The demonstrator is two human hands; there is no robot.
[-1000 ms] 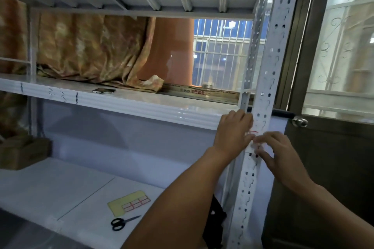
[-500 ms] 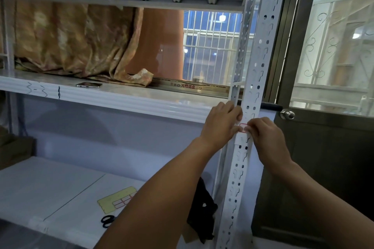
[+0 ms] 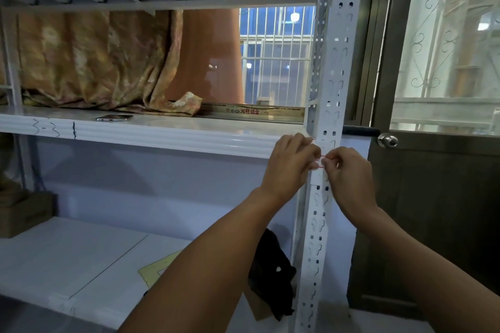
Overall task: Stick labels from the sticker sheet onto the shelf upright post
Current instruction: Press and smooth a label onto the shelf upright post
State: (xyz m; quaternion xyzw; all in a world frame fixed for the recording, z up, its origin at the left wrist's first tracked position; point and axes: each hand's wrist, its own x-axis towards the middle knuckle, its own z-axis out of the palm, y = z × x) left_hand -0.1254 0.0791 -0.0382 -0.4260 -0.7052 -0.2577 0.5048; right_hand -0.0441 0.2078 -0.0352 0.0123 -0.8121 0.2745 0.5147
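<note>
The white perforated upright post (image 3: 328, 84) of the metal shelf runs from top to bottom right of centre. A small white label with a red border (image 3: 321, 161) lies against the post just below the middle shelf board. My left hand (image 3: 290, 167) and my right hand (image 3: 347, 176) meet at it, and their curled fingertips pinch and press its two ends. Most of the label is hidden by the fingers. The yellow sticker sheet (image 3: 153, 272) lies on the lower shelf, largely covered by my left forearm.
A phone (image 3: 114, 117) lies on the middle shelf board (image 3: 162, 135), with draped cloth (image 3: 94, 62) behind it. A cardboard box (image 3: 24, 213) sits at the lower left. A black cloth (image 3: 272, 270) hangs beside the post. A dark door with a round knob (image 3: 387, 140) stands right.
My hands have closed in together on the label at the post. The view has swung right and nearer, so the sticker sheet and scissors are now mostly behind my left forearm.
</note>
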